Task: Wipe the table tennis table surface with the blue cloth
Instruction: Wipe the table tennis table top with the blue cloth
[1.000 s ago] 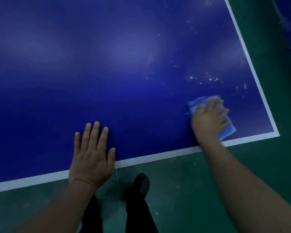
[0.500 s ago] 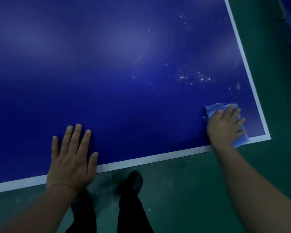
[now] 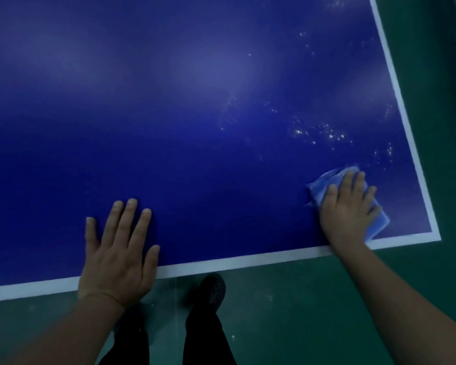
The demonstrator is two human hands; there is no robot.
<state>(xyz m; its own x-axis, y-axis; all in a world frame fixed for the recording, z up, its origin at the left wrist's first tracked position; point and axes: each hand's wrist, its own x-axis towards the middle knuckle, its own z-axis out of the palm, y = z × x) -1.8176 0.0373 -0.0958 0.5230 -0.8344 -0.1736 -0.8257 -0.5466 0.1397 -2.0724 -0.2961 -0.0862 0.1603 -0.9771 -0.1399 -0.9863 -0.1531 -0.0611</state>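
Dark shoe on green floor. Left hand flat, fingers straight, on tabletop near edge. Right hand presses blue cloth, fingers extended, near right corner. Beyond cloth, white specks.

The right hand presses the cloth flat on the blue desk near its white-lined corner, while the left hand lies flat at the near edge above a shoe.
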